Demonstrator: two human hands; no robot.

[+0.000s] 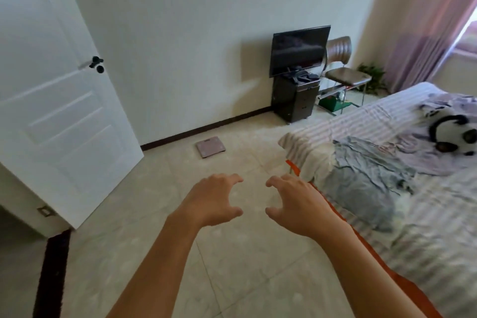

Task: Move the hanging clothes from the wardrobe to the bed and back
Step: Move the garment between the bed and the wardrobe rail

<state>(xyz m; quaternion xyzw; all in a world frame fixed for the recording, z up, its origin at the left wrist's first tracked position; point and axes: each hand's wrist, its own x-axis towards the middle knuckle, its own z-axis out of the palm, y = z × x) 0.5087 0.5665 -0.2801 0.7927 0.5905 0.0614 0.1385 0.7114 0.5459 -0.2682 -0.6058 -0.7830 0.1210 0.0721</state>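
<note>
The left hand (210,200) and right hand (296,204) hover side by side over the pale tiled floor (160,253), both empty, fingers spread and loosely curled like claws, thumbs pointing toward each other. Just to the right, a crumpled grey-blue garment (366,175) lies on the lilac-striped bed (426,248), near its foot corner, with a black-and-white panda plush toy (454,134) further up the cover. Farther off stand a white panelled door (54,100), a pink bathroom scale (210,146) and a black flat television (299,49) on a dark cabinet (294,100).
</note>
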